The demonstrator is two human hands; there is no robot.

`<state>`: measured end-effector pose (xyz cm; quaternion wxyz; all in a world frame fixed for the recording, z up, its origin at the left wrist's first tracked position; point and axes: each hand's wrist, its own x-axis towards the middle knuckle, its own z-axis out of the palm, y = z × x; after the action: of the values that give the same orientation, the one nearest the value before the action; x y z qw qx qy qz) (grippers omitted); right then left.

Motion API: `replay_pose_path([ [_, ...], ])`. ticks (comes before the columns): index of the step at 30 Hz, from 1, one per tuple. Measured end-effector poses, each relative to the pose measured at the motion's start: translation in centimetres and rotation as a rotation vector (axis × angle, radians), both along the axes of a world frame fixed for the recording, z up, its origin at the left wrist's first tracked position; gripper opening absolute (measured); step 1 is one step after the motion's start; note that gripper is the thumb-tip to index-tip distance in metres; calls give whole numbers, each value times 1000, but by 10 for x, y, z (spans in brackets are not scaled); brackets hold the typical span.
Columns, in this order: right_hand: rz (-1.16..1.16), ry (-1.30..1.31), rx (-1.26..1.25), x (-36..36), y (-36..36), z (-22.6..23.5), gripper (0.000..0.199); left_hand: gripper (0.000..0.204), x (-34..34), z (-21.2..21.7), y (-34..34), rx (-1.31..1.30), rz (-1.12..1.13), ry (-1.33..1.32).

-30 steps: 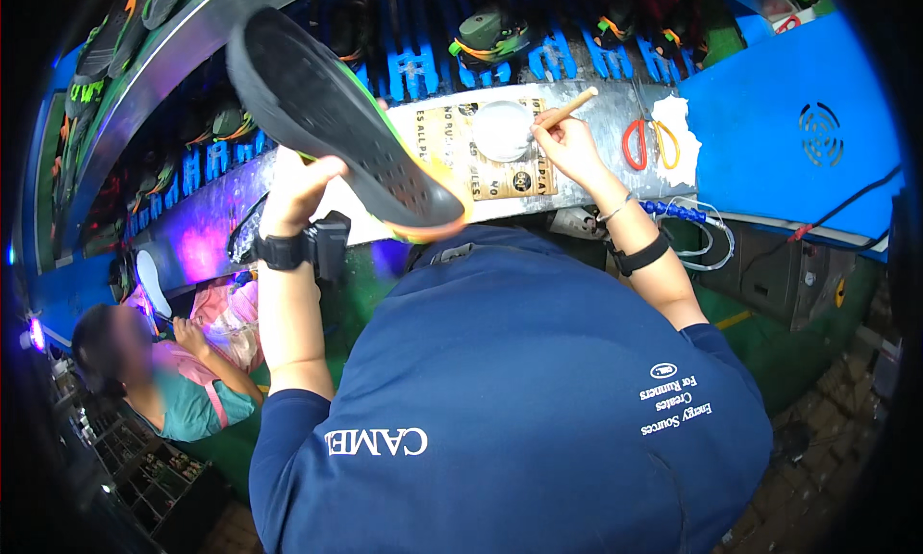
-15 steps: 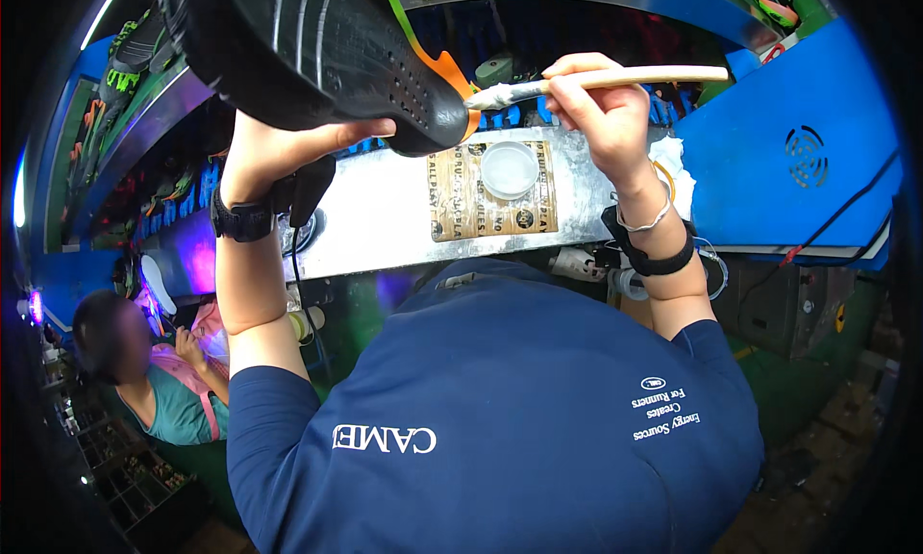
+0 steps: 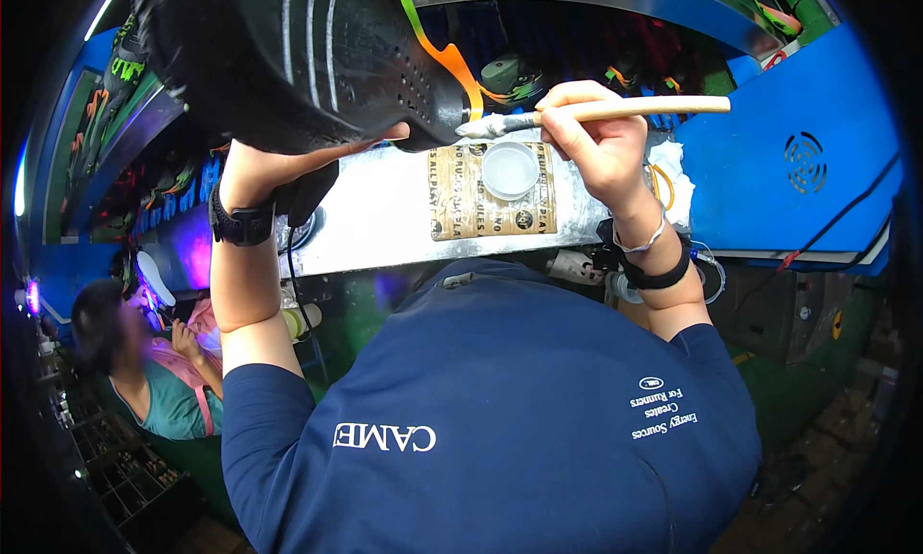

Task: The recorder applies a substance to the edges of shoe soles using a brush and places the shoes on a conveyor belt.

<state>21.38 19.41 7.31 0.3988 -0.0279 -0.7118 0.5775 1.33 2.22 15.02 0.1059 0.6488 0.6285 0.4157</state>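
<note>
Close to the camera, my left hand (image 3: 264, 169) holds up a large black shoe upper (image 3: 356, 83) with small holes and an orange and green edge. The thumb shows against its lower side; the other fingers are mostly hidden behind it. In my right hand (image 3: 601, 145) is a paintbrush (image 3: 663, 107) with a pale wooden handle, gripped near its bristles. Its whitish, wet-looking bristles point left and meet or nearly meet the shoe upper's rounded end. Below them, a round bowl (image 3: 510, 170) with whitish contents stands on a printed cardboard sheet (image 3: 454, 213).
The cardboard lies on a white worktable (image 3: 375, 222). Behind it runs a rack with shoe parts (image 3: 505, 78). A blue cabinet (image 3: 740, 188) stands to the right, beside a tape roll (image 3: 665, 184) and white cloth. At the far left, a person (image 3: 159, 381) sits working.
The brush tip has moved slightly left and down along the shoe upper's end, with my right hand lower. The shoe upper has shifted and tilted a little.
</note>
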Motion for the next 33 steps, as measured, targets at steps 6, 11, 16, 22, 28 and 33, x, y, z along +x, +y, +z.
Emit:
replay_pose_path([
  [6,46,66,-252,2,6,1,10,37,2,3,5,51,1,49],
  [11,-44,-8,-79,-5,13,-3,11,35,1,4,8,94,-44,48],
  [16,-6,23,26,-9,16,-1,10,39,-3,-1,14,65,23,-137],
  [22,17,32,67,-18,20,4,12,47,-17,-17,25,8,-89,-495],
  [28,37,41,5,-19,21,11,10,49,-26,-32,33,26,-121,-583],
  [33,32,51,97,-8,14,10,4,49,-30,-32,35,-8,-141,-627],
])
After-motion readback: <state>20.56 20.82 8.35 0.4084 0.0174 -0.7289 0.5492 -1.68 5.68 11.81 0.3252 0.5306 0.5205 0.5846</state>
